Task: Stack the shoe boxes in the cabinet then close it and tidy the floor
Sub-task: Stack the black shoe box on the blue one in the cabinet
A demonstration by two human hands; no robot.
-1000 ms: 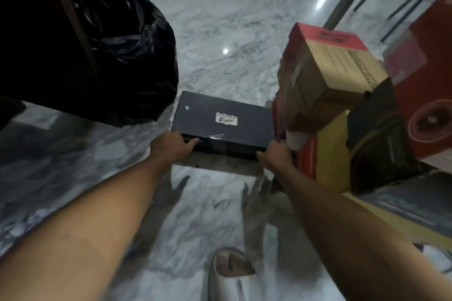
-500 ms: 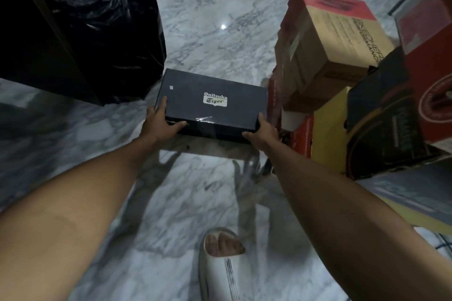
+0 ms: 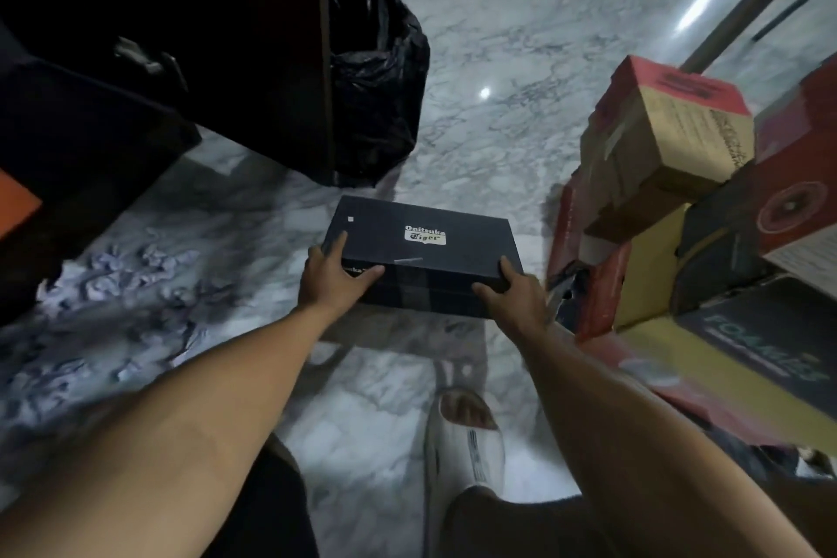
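A dark navy shoe box [image 3: 421, 240] with a white label on its lid is held just above the marble floor [image 3: 489, 59]. My left hand [image 3: 333, 274] grips its near left corner, thumb along the front. At the near right corner my right hand [image 3: 514, 288] holds the box. A pile of shoe boxes stands to the right: a tan and red box [image 3: 670, 136] on top, a red box with a round logo [image 3: 797, 199], a yellow one [image 3: 647, 281] and a dark box with green letters [image 3: 765, 344]. The dark cabinet [image 3: 204, 36] with its open door [image 3: 324, 59] fills the upper left.
A bin lined with a black bag [image 3: 376, 73] stands behind the cabinet door. Crumpled paper [image 3: 122, 272] lies on the floor at the left. An orange box [image 3: 13, 204] shows at the left edge. My foot in a white slide [image 3: 466, 435] is below the box.
Both hands closed on the navy box and lifted it off the floor. The view swung left, so the cabinet and the crumpled paper came into sight.
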